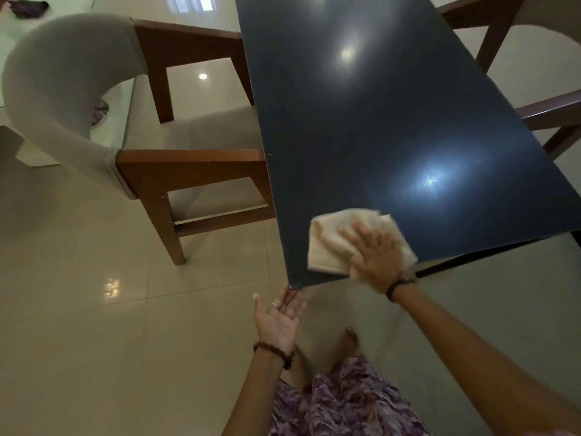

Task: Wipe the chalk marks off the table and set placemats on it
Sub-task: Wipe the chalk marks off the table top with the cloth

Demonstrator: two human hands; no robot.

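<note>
Cream cloth x1 under flat right hand on table (left hand loose, nothing held)

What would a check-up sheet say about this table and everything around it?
Surface: dark blue table, glossy with light reflections; no chalk marks visible.
Job's things: cream cloth lying flat near the table's near-left corner; placemats not seen.
Clutter: nothing seen on the tabletop.
Hands: right hand presses flat on the cloth; left hand is open, palm up, just below the table corner.
Cables: nothing seen.
Surroundings: wooden armchair with a grey padded back beside the table's left edge; another wooden chair on the right; glossy tiled floor.
</note>
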